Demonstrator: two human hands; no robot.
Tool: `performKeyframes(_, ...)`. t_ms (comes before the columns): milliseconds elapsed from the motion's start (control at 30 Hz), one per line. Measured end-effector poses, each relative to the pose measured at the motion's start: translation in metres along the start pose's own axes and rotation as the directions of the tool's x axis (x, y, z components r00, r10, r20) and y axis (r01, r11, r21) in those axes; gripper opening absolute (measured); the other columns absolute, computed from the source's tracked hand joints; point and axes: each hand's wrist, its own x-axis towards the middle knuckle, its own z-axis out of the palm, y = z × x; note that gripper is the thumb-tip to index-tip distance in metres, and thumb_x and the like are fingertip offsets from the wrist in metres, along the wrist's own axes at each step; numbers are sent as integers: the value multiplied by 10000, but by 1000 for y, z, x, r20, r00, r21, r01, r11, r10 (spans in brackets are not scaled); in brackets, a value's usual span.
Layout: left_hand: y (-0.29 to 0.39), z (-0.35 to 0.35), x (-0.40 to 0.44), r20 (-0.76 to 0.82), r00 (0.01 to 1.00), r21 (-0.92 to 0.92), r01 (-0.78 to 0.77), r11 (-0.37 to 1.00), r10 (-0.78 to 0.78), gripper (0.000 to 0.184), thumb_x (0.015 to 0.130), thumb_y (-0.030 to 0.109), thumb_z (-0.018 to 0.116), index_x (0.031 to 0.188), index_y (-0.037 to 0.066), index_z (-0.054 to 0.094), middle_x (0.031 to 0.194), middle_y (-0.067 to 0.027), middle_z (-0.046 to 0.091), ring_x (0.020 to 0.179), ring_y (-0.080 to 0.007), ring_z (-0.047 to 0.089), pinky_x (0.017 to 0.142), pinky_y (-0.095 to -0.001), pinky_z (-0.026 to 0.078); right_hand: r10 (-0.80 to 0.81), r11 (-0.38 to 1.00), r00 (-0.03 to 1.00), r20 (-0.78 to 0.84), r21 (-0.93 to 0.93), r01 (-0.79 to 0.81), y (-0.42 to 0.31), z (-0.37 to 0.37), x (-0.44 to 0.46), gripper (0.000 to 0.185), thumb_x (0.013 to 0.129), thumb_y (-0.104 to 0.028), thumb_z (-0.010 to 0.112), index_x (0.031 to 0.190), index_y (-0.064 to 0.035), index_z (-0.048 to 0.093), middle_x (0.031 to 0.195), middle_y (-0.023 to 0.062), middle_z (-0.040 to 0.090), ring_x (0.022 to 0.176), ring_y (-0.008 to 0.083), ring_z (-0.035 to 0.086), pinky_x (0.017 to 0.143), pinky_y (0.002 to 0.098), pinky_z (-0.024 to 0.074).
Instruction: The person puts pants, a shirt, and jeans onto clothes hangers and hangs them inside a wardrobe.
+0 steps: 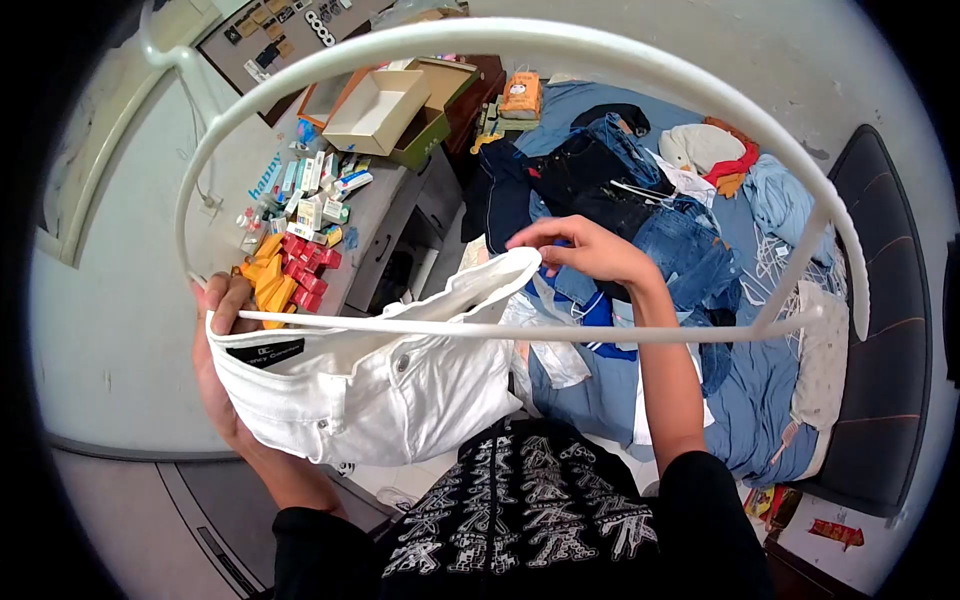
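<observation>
White jeans [410,400] hang by the waistband in front of my torso, with a black label [265,354] inside and a metal button at the front. My left hand [228,315] closes on one end of the waistband, beside the lower left end of a large white clothes hanger [520,32]. Whether it also grips the hanger is unclear. At the waistband's other end, my right hand [590,250] pinches the edge between thumb and fingers. The hanger's straight bar [620,332] crosses above the waist opening and in front of my right forearm. The trouser legs are mostly hidden.
A bed with a blue sheet [600,385] carries piled jeans [685,250], other clothes and several white hangers [775,265]. On the desk to the left lie small boxes [312,210], red packets [305,270] and an open carton [378,110]. A dark headboard [880,330] stands at right.
</observation>
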Motion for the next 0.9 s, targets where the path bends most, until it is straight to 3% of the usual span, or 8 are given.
performKeyframes(100,1,-1,3,-6,1000,-66,27,997,-28,227,1068,232,320,931,88,428,738,9,427,532,-67,385,509,-213,412,-310,904,951,-23,-316,287,-1,-1,4,319,860,-34,594,1160,-103,680,1151,74,563,1059,184,531,918,316,433)
performKeyframes(167,10,-7,16,-242,959,292,-72,954,146,207,1063,218,343,925,95,435,744,16,445,522,-59,391,491,-205,396,-370,904,929,-26,-240,353,-2,-6,7,268,860,-42,604,1112,-67,690,1131,79,604,1044,189,559,909,323,446)
performKeyframes(200,12,3,16,-105,994,5,-42,999,42,176,1056,199,378,929,98,447,749,21,457,545,-55,422,507,-205,406,-274,957,961,-37,-112,269,-6,-8,5,210,863,-52,617,1057,-22,694,1104,88,647,1032,179,589,907,319,460)
performKeyframes(233,19,11,18,-96,993,294,-41,955,72,179,1055,202,389,928,91,447,746,18,454,582,-60,448,546,-217,427,-234,970,972,-25,62,235,-8,-9,4,183,867,-45,621,1027,9,691,1027,70,680,962,148,617,873,300,482)
performKeyframes(300,34,20,29,-20,996,147,-80,986,83,185,1055,207,396,927,85,448,754,17,463,588,-59,452,551,-216,430,-132,979,990,53,162,122,-19,-13,4,180,870,-31,616,1029,15,690,969,48,693,913,110,617,840,274,491)
performKeyframes(600,93,52,60,83,985,391,-171,905,151,155,1002,200,533,964,57,578,786,13,587,728,-72,593,685,-225,523,-186,974,981,-50,-137,178,-6,-1,31,131,876,-85,628,968,4,652,734,2,596,693,63,516,652,250,448)
performKeyframes(767,83,80,56,-55,911,479,-335,811,409,149,967,205,601,994,61,629,809,16,654,707,-68,620,649,-226,531,-42,998,994,100,51,37,-4,5,31,181,884,-118,624,1012,-10,692,701,3,576,656,89,498,615,268,433)
performKeyframes(900,116,65,58,19,949,537,-275,797,315,222,973,211,584,1122,51,625,1006,-2,668,927,-89,618,826,-242,496,-98,930,990,106,-344,129,39,-2,53,168,865,-153,637,902,-21,735,757,70,694,702,155,617,671,319,488)
